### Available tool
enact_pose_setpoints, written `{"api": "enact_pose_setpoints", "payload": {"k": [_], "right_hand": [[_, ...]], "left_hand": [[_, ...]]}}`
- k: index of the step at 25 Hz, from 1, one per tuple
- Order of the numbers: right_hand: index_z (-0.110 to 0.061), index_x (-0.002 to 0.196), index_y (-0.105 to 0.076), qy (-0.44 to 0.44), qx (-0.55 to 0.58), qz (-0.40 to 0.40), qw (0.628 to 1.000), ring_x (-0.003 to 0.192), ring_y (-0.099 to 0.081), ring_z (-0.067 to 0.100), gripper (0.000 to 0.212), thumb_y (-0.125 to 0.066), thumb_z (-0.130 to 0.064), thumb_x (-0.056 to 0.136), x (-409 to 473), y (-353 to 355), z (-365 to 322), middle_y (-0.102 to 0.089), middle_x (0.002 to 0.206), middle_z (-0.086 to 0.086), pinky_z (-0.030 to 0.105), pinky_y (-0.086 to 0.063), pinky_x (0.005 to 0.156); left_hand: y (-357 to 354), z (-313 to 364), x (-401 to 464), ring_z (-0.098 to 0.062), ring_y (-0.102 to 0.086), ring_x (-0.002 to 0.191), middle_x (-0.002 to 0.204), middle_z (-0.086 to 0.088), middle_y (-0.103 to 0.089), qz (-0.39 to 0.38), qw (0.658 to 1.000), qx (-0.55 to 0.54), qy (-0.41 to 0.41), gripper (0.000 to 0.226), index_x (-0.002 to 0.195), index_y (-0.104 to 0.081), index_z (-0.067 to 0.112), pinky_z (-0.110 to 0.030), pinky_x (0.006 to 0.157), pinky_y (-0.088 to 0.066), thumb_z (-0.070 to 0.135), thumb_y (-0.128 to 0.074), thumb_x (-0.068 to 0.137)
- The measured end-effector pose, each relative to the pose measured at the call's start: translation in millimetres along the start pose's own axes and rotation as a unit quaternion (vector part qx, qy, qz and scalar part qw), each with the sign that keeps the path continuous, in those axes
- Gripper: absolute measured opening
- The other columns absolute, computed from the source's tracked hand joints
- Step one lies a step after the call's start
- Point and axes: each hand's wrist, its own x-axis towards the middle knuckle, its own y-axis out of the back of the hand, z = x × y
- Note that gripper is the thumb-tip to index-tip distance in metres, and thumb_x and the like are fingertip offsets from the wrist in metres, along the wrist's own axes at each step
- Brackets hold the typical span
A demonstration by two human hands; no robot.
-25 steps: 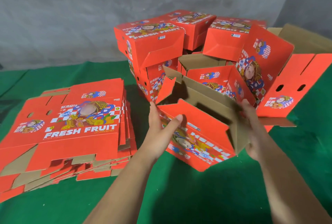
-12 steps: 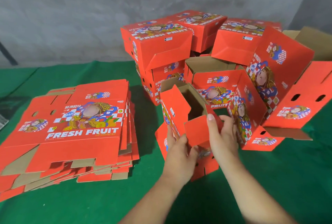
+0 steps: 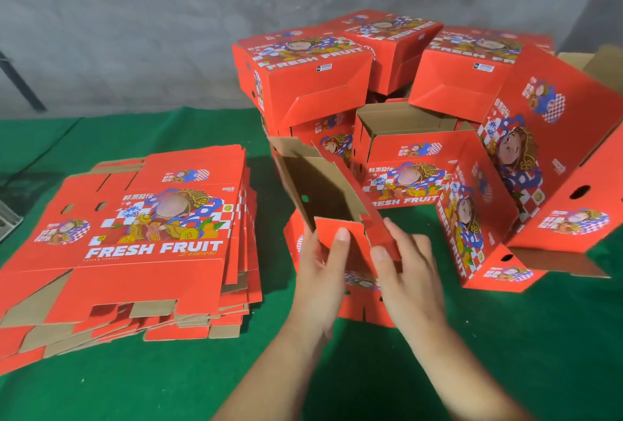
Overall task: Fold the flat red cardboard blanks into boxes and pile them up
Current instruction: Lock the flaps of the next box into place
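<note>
A half-folded red box (image 3: 323, 194) stands on end in front of me, its brown inside facing up. My left hand (image 3: 322, 272) grips a small red end flap, thumb on its face. My right hand (image 3: 409, 272) holds the neighbouring flap, thumb pressed on its edge. A stack of flat red "FRESH FRUIT" blanks (image 3: 145, 238) lies to the left on the green cloth. Behind the box rises a pile of folded red boxes (image 3: 310, 76), some upside down. An open box (image 3: 414, 164) sits in the middle of that pile.
Green cloth (image 3: 505, 353) covers the work surface. A grey wall (image 3: 135, 22) stands behind. An opened red box with its lid raised (image 3: 546, 137) lies at the right. Brown cardboard (image 3: 603, 63) shows at the far right.
The box was turned from lying on its side to standing on end. Both hands came together onto its near end flaps and now fold them.
</note>
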Motion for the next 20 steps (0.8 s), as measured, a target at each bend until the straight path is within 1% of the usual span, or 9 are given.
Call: {"api": "enact_pose_setpoints", "payload": {"k": [3,5,7,9,12,14,15,17,20], "right_hand": [[-0.034,0.148,-0.053,0.053,0.052,-0.024,0.997,0.113,-0.062,0.019,0.083,-0.024,-0.086,0.089,-4.8,2.3,-1.6,-0.050,0.120,-0.011,0.041,-0.050,0.090],[-0.036,0.147,-0.052,0.103,0.096,-0.058,0.988,0.113,-0.063,0.013,0.080,-0.025,-0.087,0.091,-8.6,3.6,-3.9,-0.054,0.120,-0.012,0.040,-0.051,0.089],[-0.041,0.151,-0.044,0.141,0.127,-0.098,0.977,0.117,-0.061,0.003,0.079,-0.034,-0.088,0.088,-13.1,1.7,-7.6,-0.053,0.127,-0.014,0.036,-0.051,0.093],[-0.046,0.157,-0.031,0.153,0.133,-0.148,0.968,0.123,-0.058,0.001,0.089,-0.044,-0.092,0.081,-17.7,-1.6,-12.0,-0.043,0.138,-0.014,0.027,-0.050,0.094],[-0.052,0.161,-0.008,0.145,0.125,-0.188,0.963,0.145,-0.037,0.004,0.110,-0.061,-0.088,0.071,-17.3,-4.7,-13.0,-0.017,0.155,-0.011,0.019,-0.040,0.106],[-0.058,0.158,0.001,0.130,0.111,-0.177,0.969,0.156,-0.010,0.006,0.119,-0.071,-0.080,0.066,-13.4,-3.4,-11.6,-0.002,0.162,-0.013,0.027,-0.025,0.115],[-0.059,0.158,-0.001,0.129,0.094,-0.165,0.973,0.157,-0.002,0.008,0.118,-0.071,-0.079,0.065,-11.8,-3.0,-10.2,0.004,0.164,-0.014,0.033,-0.020,0.118],[-0.059,0.156,-0.018,0.134,0.056,-0.132,0.981,0.155,-0.001,0.013,0.103,-0.065,-0.083,0.067,-10.0,-3.9,-10.4,0.004,0.167,-0.015,0.043,-0.019,0.118],[-0.033,0.134,-0.047,0.150,0.001,-0.053,0.987,0.153,-0.013,0.018,0.082,-0.057,-0.085,0.072,-7.6,-8.6,-13.4,-0.013,0.166,-0.011,0.042,-0.020,0.116]], "left_hand": [[10.3,5.4,11.8,-0.035,-0.063,0.128,0.131,-0.018,-0.069,0.018,0.999,-0.024,-0.016,0.049,0.118,-0.074,0.013,-0.053,0.113,-0.046,0.054,-0.053,0.102],[19.0,5.4,20.6,-0.027,-0.063,0.127,0.133,-0.012,-0.069,0.024,0.999,-0.028,-0.003,0.055,0.119,-0.075,0.011,-0.049,0.115,-0.044,0.059,-0.054,0.101],[23.4,7.1,24.8,-0.016,-0.067,0.102,0.107,-0.005,-0.073,-0.012,1.000,-0.019,0.017,0.052,0.103,-0.076,0.014,-0.039,0.099,-0.051,0.060,-0.051,0.100],[22.9,7.4,25.4,-0.015,-0.067,0.096,0.101,-0.013,-0.072,-0.056,0.997,-0.023,0.040,0.060,0.109,-0.069,0.009,-0.037,0.093,-0.055,0.063,-0.045,0.101],[18.6,8.3,26.2,-0.021,-0.067,0.105,0.117,-0.025,-0.069,-0.093,0.994,-0.011,0.060,0.062,0.118,-0.070,0.016,-0.047,0.102,-0.056,0.067,-0.039,0.103],[16.7,12.8,25.4,-0.017,-0.066,0.110,0.118,-0.008,-0.073,-0.115,0.990,-0.024,0.082,0.060,0.115,-0.074,0.023,-0.037,0.096,-0.056,0.072,-0.044,0.098],[15.9,14.8,23.7,-0.015,-0.066,0.115,0.124,-0.002,-0.072,-0.127,0.987,-0.033,0.091,0.063,0.120,-0.073,0.023,-0.033,0.095,-0.057,0.075,-0.047,0.096],[17.3,16.6,21.8,-0.013,-0.065,0.124,0.133,0.003,-0.070,-0.143,0.986,-0.039,0.080,0.070,0.129,-0.069,0.025,-0.027,0.095,-0.056,0.080,-0.052,0.089],[24.8,16.6,19.5,-0.010,-0.061,0.130,0.140,0.006,-0.066,-0.143,0.989,-0.040,0.022,0.076,0.134,-0.064,0.020,-0.024,0.096,-0.054,0.080,-0.055,0.089]]}}
